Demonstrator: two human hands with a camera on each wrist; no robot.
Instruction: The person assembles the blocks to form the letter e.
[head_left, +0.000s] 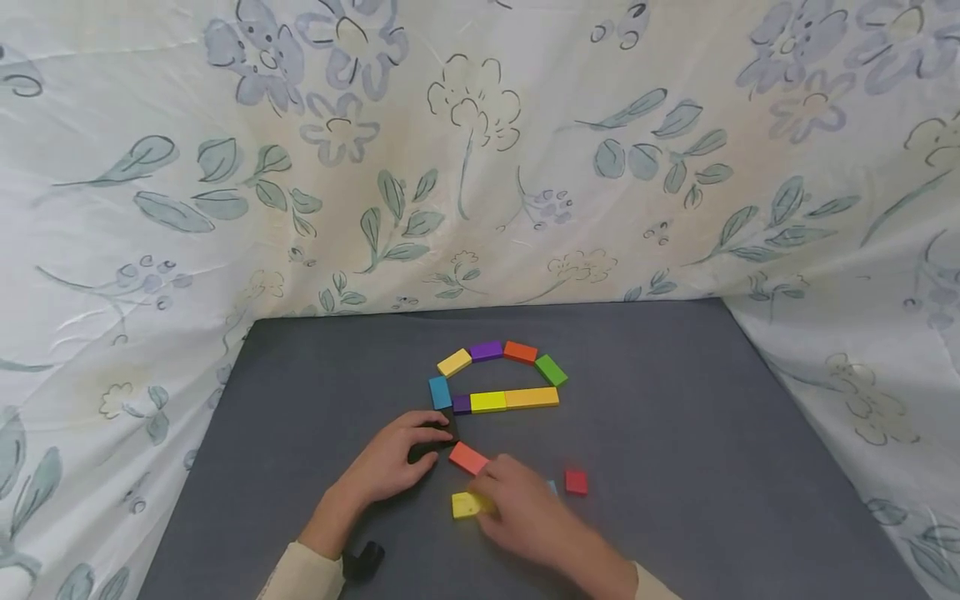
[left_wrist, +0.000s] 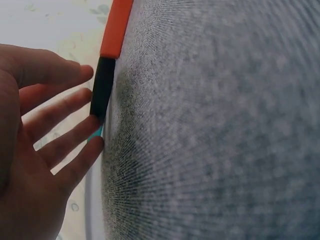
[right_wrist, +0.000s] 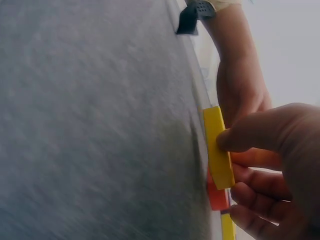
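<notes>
My left hand [head_left: 401, 454] rests its fingertips along a black block [head_left: 452, 425] on the dark table. In the left wrist view its fingers are loosely extended beside that black block [left_wrist: 102, 85], which meets the coral-red block [left_wrist: 116, 32]. Between thumb and fingers, my right hand [head_left: 525, 512] pinches a yellow block [right_wrist: 215, 135], close to the table surface. That yellow block [head_left: 467, 505] lies just nearer than the coral-red block [head_left: 468, 458] in the head view, its right end covered by my hand. Behind the right hand, a light blue block [head_left: 552, 487] is mostly hidden.
Beyond the hands, blue [head_left: 440, 392], pale yellow [head_left: 454, 362], purple [head_left: 487, 351], orange-red [head_left: 521, 352] and green [head_left: 551, 370] blocks form an arc. A straight row holds a dark purple block [head_left: 461, 404], a yellow block [head_left: 488, 402] and orange [head_left: 532, 397]. A red block [head_left: 576, 482] lies right.
</notes>
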